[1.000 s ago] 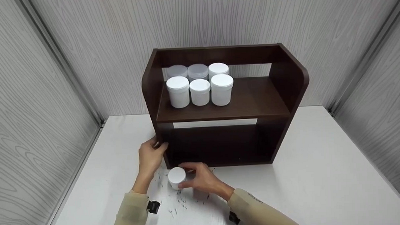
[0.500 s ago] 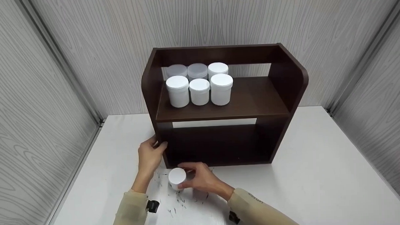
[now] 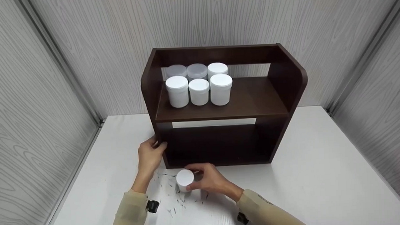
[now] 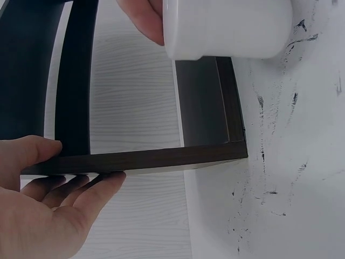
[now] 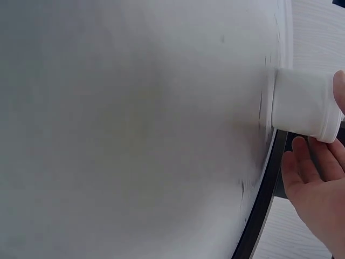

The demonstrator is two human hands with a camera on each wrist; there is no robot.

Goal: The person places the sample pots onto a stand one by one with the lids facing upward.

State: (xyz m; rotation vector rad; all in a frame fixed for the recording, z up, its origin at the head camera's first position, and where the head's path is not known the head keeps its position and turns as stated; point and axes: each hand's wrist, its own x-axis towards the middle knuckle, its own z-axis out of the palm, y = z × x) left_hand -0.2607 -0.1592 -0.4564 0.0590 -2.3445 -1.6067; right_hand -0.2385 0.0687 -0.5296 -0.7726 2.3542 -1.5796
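Observation:
A dark brown two-tier shelf [image 3: 252,99] stands on the white table. My left hand [image 3: 149,157] pinches the front edge of its left side panel; in the left wrist view the thumb lies on one face of the panel [image 4: 161,158] and the fingers on the other. Just in front of the shelf's lower left corner is a small white lidded jar [image 3: 185,179], upright at the tabletop. My right hand [image 3: 211,179] holds this jar from the right, thumb and fingers around its lid. The right wrist view shows the jar [image 5: 302,102] with my fingertips [image 5: 319,145] against the lid.
On the upper shelf, several white jars [image 3: 221,91] stand in two rows toward the left, two at the back with greyish lids [image 3: 197,70]. Dark scuff marks [image 3: 172,211] streak the table [image 3: 322,188] near the jar. Pale wood-grain panels [image 3: 94,46] enclose the back and sides.
My right hand has shifted slightly to the right and toward me, and the jar has moved along with it. My left hand keeps its hold on the shelf.

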